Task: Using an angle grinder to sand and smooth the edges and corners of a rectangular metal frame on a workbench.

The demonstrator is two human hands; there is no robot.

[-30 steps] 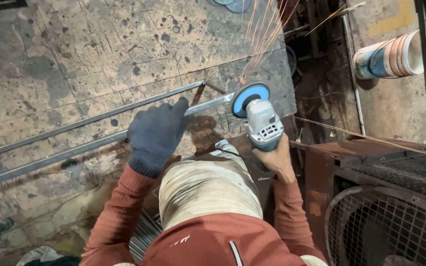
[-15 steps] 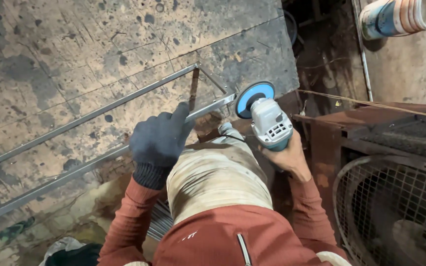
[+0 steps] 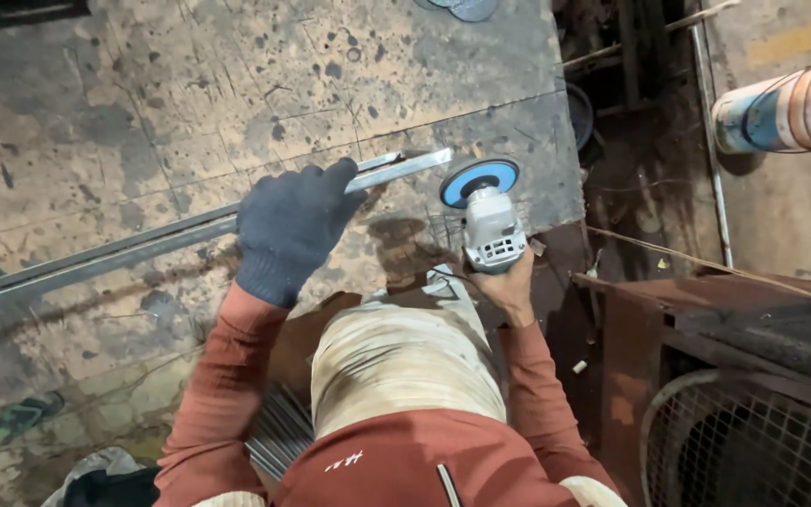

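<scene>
The left hand (image 3: 293, 225), in a dark knitted glove, lies with its fingers curled over a long grey metal bar (image 3: 143, 246) and presses it down on the stained worktop (image 3: 124, 103). The bar has its long axis from the lower left of the frame up to the centre, where its free end (image 3: 429, 161) sticks out just past the glove. The bare right hand (image 3: 509, 286) is wrapped tight around the body of a grey angle grinder (image 3: 492, 230), whose blue disc (image 3: 479, 178) stands just to the right of the bar's end, near but apart from it. So the bar's end lies between the two hands, closer to the left one. The person's knee hides the worktop's near edge, and the bar's far end is cut off at the left border. Whether the disc is turning I cannot tell.
</scene>
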